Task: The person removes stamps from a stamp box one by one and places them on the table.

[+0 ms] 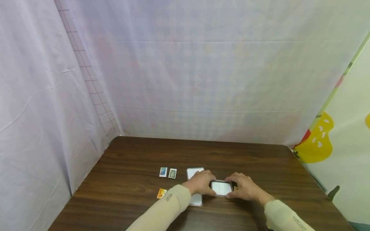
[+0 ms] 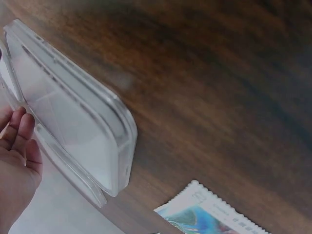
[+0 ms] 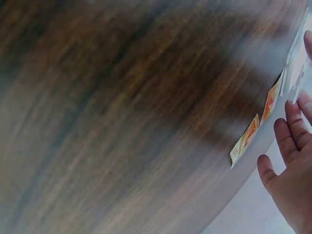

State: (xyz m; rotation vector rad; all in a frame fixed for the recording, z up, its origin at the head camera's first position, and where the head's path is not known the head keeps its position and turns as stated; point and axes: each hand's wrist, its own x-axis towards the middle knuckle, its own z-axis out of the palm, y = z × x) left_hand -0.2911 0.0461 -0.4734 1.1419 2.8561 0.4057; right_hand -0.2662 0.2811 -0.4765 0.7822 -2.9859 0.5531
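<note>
A small clear plastic case (image 1: 221, 188) with a white inside lies between the two hands in the head view. My left hand (image 1: 202, 183) grips its left end with thumb and fingers. At the opposite end my right hand (image 1: 244, 186) holds it the same way. A larger clear case (image 1: 195, 172) with a white inside lies on the table beneath the left hand and forearm, which cover its middle. Its thick transparent rim shows beside the left hand (image 2: 19, 161) in the left wrist view. Orange stamps (image 3: 246, 136) lie near the right hand (image 3: 297, 165) and the small case (image 3: 295, 68).
Two stamps, one blue (image 1: 163, 172) and one greenish (image 1: 172, 173), lie left of the larger case on the brown wooden table (image 1: 130, 166). Closer to me, an orange stamp (image 1: 161, 193) sits beside the left sleeve. White curtains (image 1: 185, 80) hang behind the table.
</note>
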